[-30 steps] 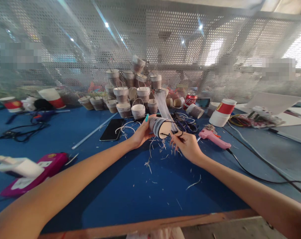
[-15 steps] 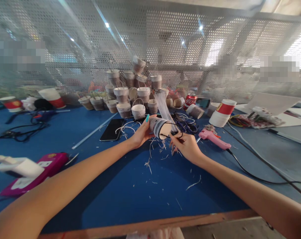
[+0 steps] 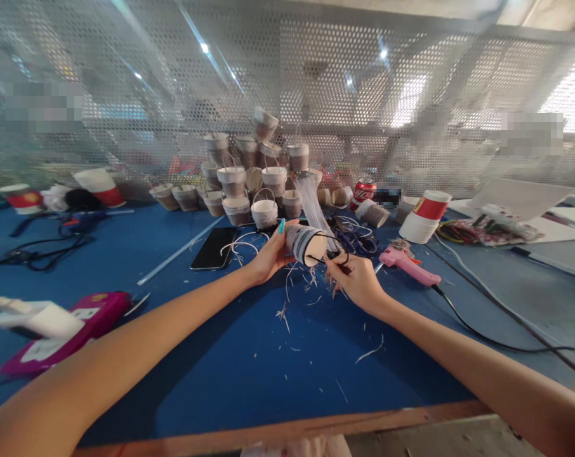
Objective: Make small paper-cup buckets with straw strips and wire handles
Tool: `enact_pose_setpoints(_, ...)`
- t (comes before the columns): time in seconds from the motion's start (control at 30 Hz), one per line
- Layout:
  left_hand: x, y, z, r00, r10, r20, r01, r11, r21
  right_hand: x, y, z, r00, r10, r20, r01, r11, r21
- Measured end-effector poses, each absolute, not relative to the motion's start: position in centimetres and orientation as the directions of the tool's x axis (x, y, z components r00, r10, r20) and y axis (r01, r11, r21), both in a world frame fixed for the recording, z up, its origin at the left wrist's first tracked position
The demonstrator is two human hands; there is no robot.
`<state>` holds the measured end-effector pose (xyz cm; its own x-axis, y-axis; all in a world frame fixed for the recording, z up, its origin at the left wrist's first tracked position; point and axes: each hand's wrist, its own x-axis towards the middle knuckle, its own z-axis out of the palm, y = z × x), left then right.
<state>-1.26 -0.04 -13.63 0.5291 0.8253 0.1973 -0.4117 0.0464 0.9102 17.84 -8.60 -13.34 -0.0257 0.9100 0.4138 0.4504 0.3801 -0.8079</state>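
My left hand (image 3: 270, 257) is wrapped round a small paper cup (image 3: 297, 241) covered in grey and dark bands. The cup lies on its side in the air, its pale round end facing me and to the right. At that end my right hand (image 3: 356, 279) pinches a thin black cord (image 3: 343, 255), which loops beside the cup's rim. Behind the cup hangs a bundle of whitish strands (image 3: 315, 203). Dark blue-handled scissors (image 3: 361, 241) lie just past my right hand. White fibre scraps (image 3: 284, 315) are scattered on the table below.
Several small handled buckets (image 3: 233, 181) are stacked at the back against a perforated metal screen (image 3: 325, 82). A phone (image 3: 212, 249) lies left of my hands, a pink glue gun (image 3: 410, 265) right. Further out are a magenta power strip (image 3: 104, 311), red-and-white cups (image 3: 428, 216) and a cola can (image 3: 363, 192).
Almost nothing differs. Both hands hold the cup and the black cord in the same place, with only a very slight shift of the right fingers.
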Motion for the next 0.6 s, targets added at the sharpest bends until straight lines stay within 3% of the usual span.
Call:
enact_pose_setpoints(0.2,-1.23,-0.01,-13.66,0.527,0.826,0.200,-0.400,0.034,0.916,17.69,-8.69,-13.31,0.011,0.902,0.432,0.399,0.392,-0.829)
enact_pose_setpoints(0.6,-1.27,-0.03,-13.73,0.535,0.818,0.212,-0.411,0.033,0.911,17.85,-8.71,-13.19,-0.079,0.889,0.450,0.536,0.418,-0.733)
